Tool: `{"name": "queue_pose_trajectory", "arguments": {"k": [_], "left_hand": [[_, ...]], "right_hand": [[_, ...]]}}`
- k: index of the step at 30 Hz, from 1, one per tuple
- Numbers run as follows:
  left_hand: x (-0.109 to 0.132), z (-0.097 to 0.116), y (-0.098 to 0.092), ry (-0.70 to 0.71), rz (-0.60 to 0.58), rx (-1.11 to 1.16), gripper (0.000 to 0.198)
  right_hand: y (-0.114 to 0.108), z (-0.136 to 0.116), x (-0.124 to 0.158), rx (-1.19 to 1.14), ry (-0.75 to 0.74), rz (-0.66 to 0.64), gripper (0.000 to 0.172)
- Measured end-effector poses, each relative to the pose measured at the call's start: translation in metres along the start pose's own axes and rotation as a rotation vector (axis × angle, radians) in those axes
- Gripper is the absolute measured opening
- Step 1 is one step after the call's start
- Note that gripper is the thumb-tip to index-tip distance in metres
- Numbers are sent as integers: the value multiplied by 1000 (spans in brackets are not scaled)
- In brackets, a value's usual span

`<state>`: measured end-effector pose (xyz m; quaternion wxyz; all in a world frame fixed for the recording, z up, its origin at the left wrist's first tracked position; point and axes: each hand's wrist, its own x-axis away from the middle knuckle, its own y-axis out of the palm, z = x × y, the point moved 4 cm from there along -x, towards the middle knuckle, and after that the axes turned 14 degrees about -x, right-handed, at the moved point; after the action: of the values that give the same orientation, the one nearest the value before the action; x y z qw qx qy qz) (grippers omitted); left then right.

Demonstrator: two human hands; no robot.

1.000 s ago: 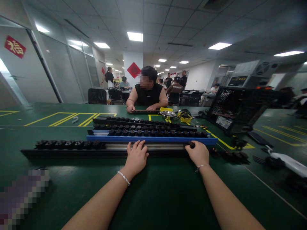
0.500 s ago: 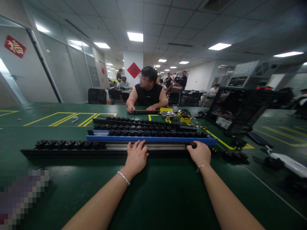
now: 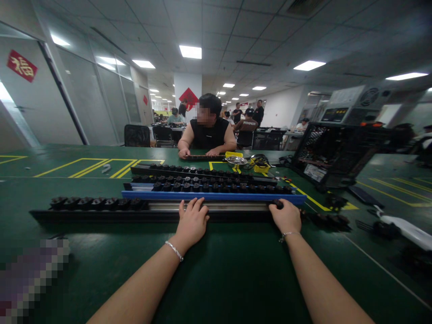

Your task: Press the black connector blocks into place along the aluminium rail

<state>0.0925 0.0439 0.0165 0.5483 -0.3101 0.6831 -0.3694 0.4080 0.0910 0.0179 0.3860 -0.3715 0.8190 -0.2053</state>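
A long black rail [image 3: 101, 217] lies across the green table, with several black modules [image 3: 97, 204] seated along its left part and a bare silvery channel [image 3: 232, 205] to their right. My left hand [image 3: 193, 221] rests on the middle of this rail, fingers spread and holding nothing. At the rail's right end my right hand [image 3: 286, 217] is closed around a small black module [image 3: 277, 204], partly hidden by the fingers. Just behind lies a blue rail [image 3: 216, 196] with a row of black modules.
Another black rail [image 3: 148, 170] lies farther back. Loose black parts [image 3: 332, 221] are at the right, near an open computer case [image 3: 324, 153]. Across the table a person [image 3: 209, 130] touches another strip. A metal bowl [image 3: 236, 160] stands near yellow trays.
My right hand has moved slightly to the right along the rail with the black module. My left hand has stayed in place.
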Motion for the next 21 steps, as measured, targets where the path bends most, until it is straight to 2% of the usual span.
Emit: {"name": "queue_pose_trajectory", "arguments": {"k": [9, 21], "left_hand": [[0, 0, 1, 13, 11, -15, 19], [0, 0, -1, 5, 3, 0, 20]], "right_hand": [[-3, 7, -3, -64, 41, 21, 40], [-5, 20, -5, -94, 227, 7, 47]]}}
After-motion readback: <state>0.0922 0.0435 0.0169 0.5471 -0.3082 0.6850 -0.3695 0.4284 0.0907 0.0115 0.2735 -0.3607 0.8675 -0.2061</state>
